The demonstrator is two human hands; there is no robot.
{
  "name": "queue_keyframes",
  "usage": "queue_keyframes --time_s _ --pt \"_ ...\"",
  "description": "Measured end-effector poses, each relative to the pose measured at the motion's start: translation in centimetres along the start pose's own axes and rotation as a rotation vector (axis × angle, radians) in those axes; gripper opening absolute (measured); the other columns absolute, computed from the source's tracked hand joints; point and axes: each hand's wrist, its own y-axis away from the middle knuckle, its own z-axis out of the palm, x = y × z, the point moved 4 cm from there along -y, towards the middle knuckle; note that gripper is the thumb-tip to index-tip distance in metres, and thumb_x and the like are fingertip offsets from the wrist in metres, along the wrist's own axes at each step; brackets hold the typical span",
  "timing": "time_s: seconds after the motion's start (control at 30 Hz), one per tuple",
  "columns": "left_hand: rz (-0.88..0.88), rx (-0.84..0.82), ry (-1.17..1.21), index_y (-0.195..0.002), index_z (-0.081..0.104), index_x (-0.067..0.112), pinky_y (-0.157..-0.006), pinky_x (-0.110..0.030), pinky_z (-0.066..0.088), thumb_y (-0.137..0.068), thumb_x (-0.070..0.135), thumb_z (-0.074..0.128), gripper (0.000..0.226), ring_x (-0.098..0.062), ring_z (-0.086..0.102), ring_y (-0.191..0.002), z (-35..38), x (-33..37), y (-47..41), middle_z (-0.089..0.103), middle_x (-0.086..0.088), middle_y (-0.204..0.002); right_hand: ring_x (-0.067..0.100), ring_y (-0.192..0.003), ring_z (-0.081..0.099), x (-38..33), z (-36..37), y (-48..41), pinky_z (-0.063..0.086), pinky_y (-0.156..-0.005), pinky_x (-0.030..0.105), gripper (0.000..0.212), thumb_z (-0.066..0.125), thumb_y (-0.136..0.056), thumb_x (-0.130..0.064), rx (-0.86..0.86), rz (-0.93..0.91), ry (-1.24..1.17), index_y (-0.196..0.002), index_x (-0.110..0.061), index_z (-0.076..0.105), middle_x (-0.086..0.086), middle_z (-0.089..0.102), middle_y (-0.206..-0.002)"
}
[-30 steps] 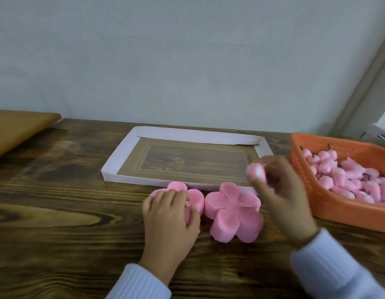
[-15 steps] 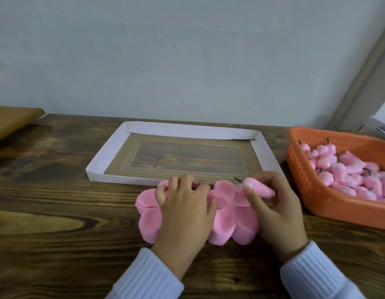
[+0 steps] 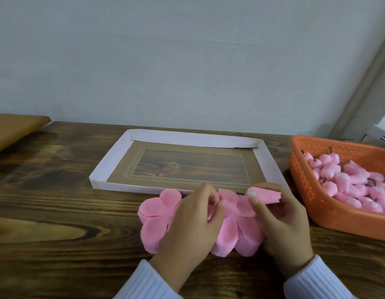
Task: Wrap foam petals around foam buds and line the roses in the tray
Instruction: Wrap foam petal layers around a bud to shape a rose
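Pink foam petals lie in two flower-shaped stacks on the desk (image 3: 57, 212), the left stack (image 3: 157, 214) and the right stack (image 3: 241, 231) touching each other just in front of the near wall of the tray (image 3: 109, 167).

A second ago the right hand (image 3: 282, 223) was in the air between the basket (image 3: 312, 197) and the petals, carrying a bud (image 3: 262, 195). Now it has come down to the far edge of the right stack. The bud is on its side, gripped between thumb and fingers, with its pale tip pointing left.

The left hand (image 3: 193, 225) was resting flat on the left stack. It has since slid right, and its thumb and forefinger now pinch the edge of the top sheet (image 3: 227, 197) of the right stack, seemingly peeling it free. That hand hides how far the sheet has lifted.

So fetching is over and wrapping is about to begin, with bud and petal sheet right beside each other. The likely next step is to free a single sheet and seat the bud at its middle. Thin foam sheets tend to cling, so two could come up together.

No finished rose shows in the tray, which suggests this is the first one. Spare buds (image 3: 349, 180) fill the basket to the right.
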Motion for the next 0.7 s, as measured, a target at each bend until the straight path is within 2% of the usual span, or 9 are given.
queue_keyframes --time_s 0.1,0.2,0.27,0.33,0.37,0.43,0.53,0.6,0.7 --pt "-0.079 0.039 0.192 -0.080 0.042 0.025 -0.056 -0.014 0.042 -0.095 0.031 0.046 0.017 -0.002 0.053 -0.059 0.2 0.4 0.1 0.057 0.014 -0.066 0.008 -0.085 0.068 -0.5 0.5 0.2 0.052 -0.071 0.015 0.020 0.068 -0.077 -0.042 -0.024 -0.026 -0.025 -0.092 -0.028 0.070 -0.007 0.072 -0.092" --pt "-0.317 0.067 0.369 -0.083 0.048 0.022 -0.058 -0.012 0.042 -0.095 0.032 0.047 0.015 0.001 0.052 -0.059 0.8 -0.6 0.3 0.056 0.011 -0.065 0.007 -0.084 0.068 -0.6 0.9 0.5 0.052 -0.071 0.015 0.016 0.063 -0.080 -0.041 -0.057 -0.038 -0.009 -0.092 -0.031 0.069 -0.009 0.072 -0.090" --pt "-0.505 0.080 0.551 -0.082 0.052 0.020 -0.062 -0.020 0.043 -0.095 0.030 0.049 0.016 -0.006 0.054 -0.065 1.2 -1.5 0.6 0.058 0.007 -0.067 0.008 -0.082 0.068 -0.5 0.9 0.6 0.052 -0.069 0.017 0.014 0.061 -0.082 -0.039 -0.058 -0.037 0.003 -0.089 -0.029 0.069 -0.008 0.072 -0.089" --pt "-0.607 0.065 0.717 -0.086 0.055 0.014 -0.084 -0.041 0.050 -0.096 0.028 0.049 0.018 -0.023 0.063 -0.088 1.7 -1.9 0.8 0.068 -0.007 -0.087 0.007 -0.083 0.068 -0.6 1.0 0.7 0.051 -0.070 0.016 0.012 0.062 -0.082 -0.037 -0.075 -0.049 0.033 -0.089 -0.030 0.069 -0.010 0.072 -0.090" --pt "-0.627 0.067 0.778 -0.089 0.055 0.011 -0.093 -0.049 0.048 -0.097 0.026 0.049 0.018 -0.030 0.064 -0.098 1.7 -2.0 0.8 0.069 -0.014 -0.096 0.006 -0.084 0.068 -0.7 1.2 0.7 0.051 -0.071 0.015 0.011 0.063 -0.082 -0.037 -0.089 -0.061 0.049 -0.090 -0.031 0.068 -0.011 0.072 -0.090" --pt "-0.644 0.074 0.842 -0.092 0.055 0.005 -0.096 -0.053 0.046 -0.097 0.022 0.046 0.019 -0.036 0.064 -0.100 1.5 -2.0 0.9 0.068 -0.020 -0.102 0.006 -0.086 0.067 -0.9 1.4 0.7 0.050 -0.073 0.013 0.010 0.063 -0.083 -0.036 -0.108 -0.079 0.059 -0.091 -0.032 0.067 -0.013 0.071 -0.091" --pt "-0.604 0.043 0.853 -0.075 0.049 0.007 -0.079 -0.047 0.048 -0.096 0.015 0.043 0.023 -0.034 0.061 -0.078 1.3 -2.0 0.8 0.065 -0.020 -0.089 0.005 -0.089 0.067 -1.1 1.5 0.9 0.049 -0.074 0.012 0.010 0.063 -0.083 -0.036 -0.134 -0.093 0.072 -0.092 -0.033 0.068 -0.015 0.071 -0.094" --pt "-0.583 0.043 0.853 -0.066 0.044 0.014 -0.075 -0.044 0.046 -0.090 0.017 0.047 0.025 -0.032 0.057 -0.072 1.1 -1.9 0.7 0.061 -0.021 -0.083 0.004 -0.089 0.067 -1.2 1.6 1.0 0.049 -0.074 0.013 0.011 0.063 -0.083 -0.036 -0.146 -0.098 0.100 -0.091 -0.031 0.069 -0.017 0.070 -0.094" --pt "-0.564 0.069 0.937 -0.076 0.048 0.007 -0.097 -0.053 0.046 -0.091 0.020 0.052 0.020 -0.038 0.063 -0.101 1.3 -1.7 0.8 0.061 -0.029 -0.103 0.003 -0.089 0.067 -1.2 1.6 1.0 0.050 -0.075 0.015 0.013 0.066 -0.084 -0.036 -0.147 -0.101 0.141 -0.094 -0.028 0.068 -0.018 0.070 -0.095"
